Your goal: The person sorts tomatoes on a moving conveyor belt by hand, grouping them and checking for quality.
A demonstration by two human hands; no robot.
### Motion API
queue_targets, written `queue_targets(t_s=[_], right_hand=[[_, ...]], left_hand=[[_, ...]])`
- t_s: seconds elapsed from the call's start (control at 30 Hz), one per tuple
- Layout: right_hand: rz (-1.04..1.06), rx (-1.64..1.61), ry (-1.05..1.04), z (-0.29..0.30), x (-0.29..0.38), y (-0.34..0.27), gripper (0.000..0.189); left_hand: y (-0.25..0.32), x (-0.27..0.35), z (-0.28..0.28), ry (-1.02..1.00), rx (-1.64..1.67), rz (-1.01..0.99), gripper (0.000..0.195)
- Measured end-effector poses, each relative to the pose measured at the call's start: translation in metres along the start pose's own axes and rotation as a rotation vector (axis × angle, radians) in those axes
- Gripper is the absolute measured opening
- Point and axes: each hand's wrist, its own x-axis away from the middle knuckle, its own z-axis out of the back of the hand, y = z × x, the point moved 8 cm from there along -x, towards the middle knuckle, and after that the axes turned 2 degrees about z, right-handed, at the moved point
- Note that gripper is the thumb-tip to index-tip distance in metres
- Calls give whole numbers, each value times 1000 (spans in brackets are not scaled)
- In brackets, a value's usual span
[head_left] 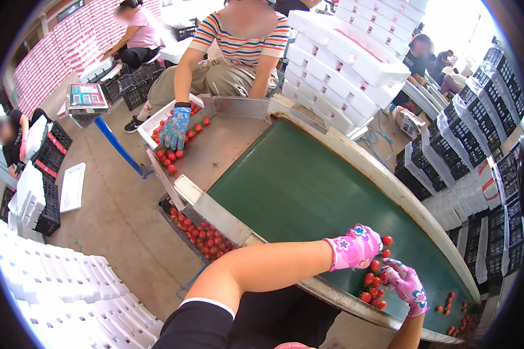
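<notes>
My left hand (356, 248), in a pink flowered glove, is over the green conveyor belt (297, 174) with its fingers curled down and mostly hidden. Close by its fingertips are red cherry tomatoes (369, 278), grouped on the belt near its front rail. My right hand (406, 285) wears a matching glove and comes in from the lower right. Its fingers are spread and bent at the right side of this tomato group, the fingertips touching or nearly touching it. More tomatoes (449, 301) lie farther right along the belt.
Across the belt a co-worker's blue-gloved hand (174, 130) rests among tomatoes by a white foam box (147, 126). A crate of tomatoes (207, 239) stands below the belt's left side. Foam boxes (332, 65) and black crates (441, 148) are stacked around.
</notes>
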Motion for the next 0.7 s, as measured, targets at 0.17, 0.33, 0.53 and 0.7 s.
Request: queue_targets(t_s=[0.17,0.33,0.53,0.7], right_hand=[[299,22,302,11,-39,-32,21],[329,102,416,18,-53,6,17],[403,35,375,4,-46,-3,14],[509,170,307,-9,-38,-9,9]], left_hand=[[11,50,40,327,-171,-118,32],[18,32,11,493,-328,-237,29],[24,21,3,460,-353,-304,16],[6,14,3,141,469,-198,26]])
